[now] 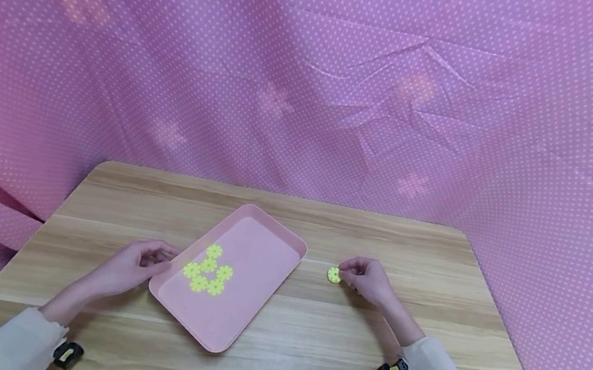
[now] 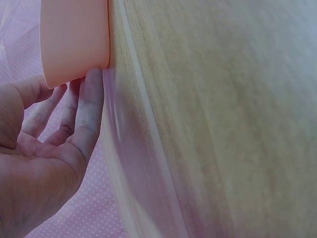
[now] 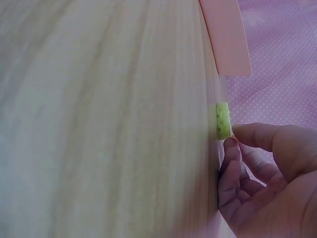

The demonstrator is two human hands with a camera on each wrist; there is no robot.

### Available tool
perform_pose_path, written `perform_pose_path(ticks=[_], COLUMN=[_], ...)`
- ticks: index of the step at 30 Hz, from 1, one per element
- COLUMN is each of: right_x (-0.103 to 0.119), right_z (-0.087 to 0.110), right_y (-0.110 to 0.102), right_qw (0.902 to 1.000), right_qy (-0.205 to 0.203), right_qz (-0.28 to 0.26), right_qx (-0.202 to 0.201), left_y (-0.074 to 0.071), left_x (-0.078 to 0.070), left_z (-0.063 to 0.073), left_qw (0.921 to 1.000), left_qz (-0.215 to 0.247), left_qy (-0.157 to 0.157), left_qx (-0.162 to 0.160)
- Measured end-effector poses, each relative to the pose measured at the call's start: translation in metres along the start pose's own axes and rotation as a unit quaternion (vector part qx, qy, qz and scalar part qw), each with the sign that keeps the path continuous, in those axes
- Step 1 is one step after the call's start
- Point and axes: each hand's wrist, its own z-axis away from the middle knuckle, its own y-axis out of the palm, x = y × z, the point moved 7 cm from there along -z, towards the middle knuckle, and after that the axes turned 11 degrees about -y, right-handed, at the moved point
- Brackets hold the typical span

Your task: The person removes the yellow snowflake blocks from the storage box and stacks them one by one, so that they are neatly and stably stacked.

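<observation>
A shallow pink tray [image 1: 267,269] lies at a slant on the table. Several small yellow flower-shaped discs [image 1: 215,287] are grouped along its left side. My left hand [image 1: 134,263] rests its fingertips against the tray's outer left wall, fingers loosely extended; the left wrist view shows these fingers [image 2: 89,106] right at the wall [image 2: 74,42]. To the right of the tray, my right hand [image 1: 368,280] pinches the edge of one more yellow disc [image 1: 333,274] between thumb and fingertips. From the right wrist, that disc [image 3: 223,121] shows edge-on, close to the tabletop.
The wooden table [image 1: 308,345] has rounded far corners. A pink dotted cloth [image 1: 310,86] hangs behind it and along both sides. Each wrist carries a small black device [image 1: 67,355], worn near a pale sleeve [image 1: 15,338].
</observation>
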Motion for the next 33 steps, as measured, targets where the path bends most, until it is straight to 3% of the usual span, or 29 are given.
perform_pose_path(ticks=[7,13,20,28,33], right_x=[0.008,0.040,0.077,0.110,0.124], right_z=[-0.001,-0.005,-0.012,-0.018,-0.022], right_y=[0.001,0.011,0.038,0.076,0.094], right_qw=[0.9993,0.9955,0.9901,0.9737,0.9604], right_qy=[-0.013,-0.056,-0.104,-0.182,-0.218], right_qz=[0.033,0.076,0.093,0.130,0.169], right_qx=[-0.008,-0.010,0.009,0.041,0.037], left_y=[-0.001,-0.002,-0.001,-0.002,-0.001], left_x=[0.000,0.000,0.001,0.002,0.003], left_z=[-0.001,-0.001,-0.001,-0.004,-0.004], left_qw=[1.0000,1.0000,1.0000,0.9998,0.9999], left_qz=[-0.003,-0.001,0.002,0.005,0.003], left_qy=[-0.006,-0.002,0.005,0.019,0.013], left_qx=[-0.005,-0.003,-0.003,-0.001,0.003])
